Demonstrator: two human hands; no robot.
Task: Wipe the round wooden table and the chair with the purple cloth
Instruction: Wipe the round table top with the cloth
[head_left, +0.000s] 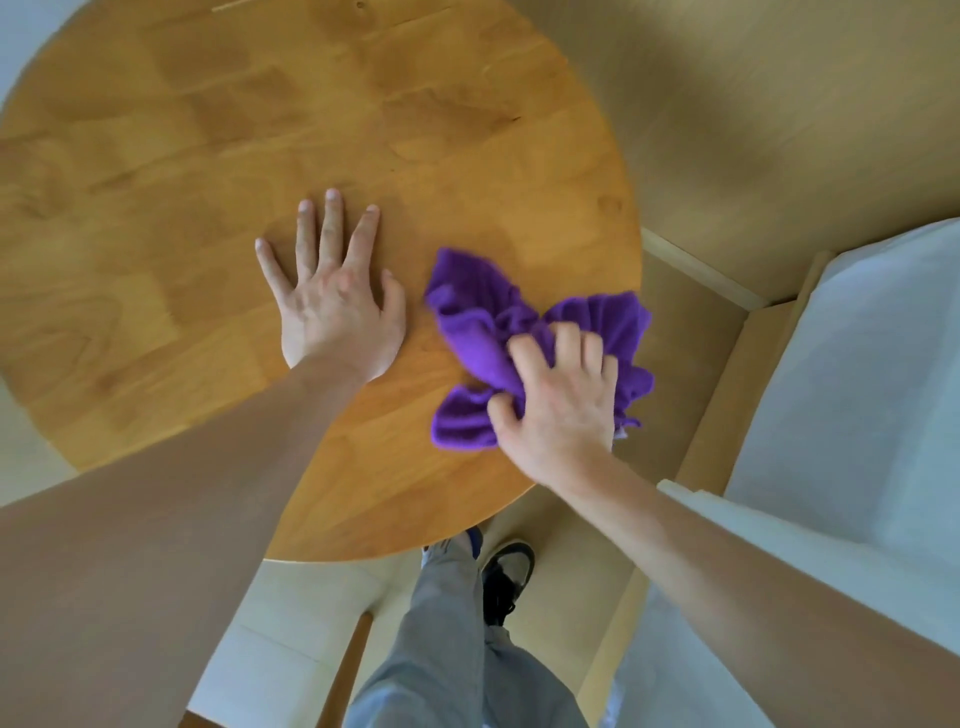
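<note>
Right hand (563, 400) with its grip bunched tight on the purple cloth (488, 332) near the round wooden bench's (260, 130) right edge, left hand (337, 306) flat and splayed beside it, so best flatten that wad and sweep in overlapping passes.

Domestic room, likely a dining or living corner. Round table of pale, honey-coloured jointed wood (218, 156), household size. Smooth tan floor (779, 104). At right, a light wooden-framed seat with white cushions (857, 374); a second pale wooden chair with a white seat pad (291, 639) stands below the table edge. Person in grey trousers and street shoes.
</note>
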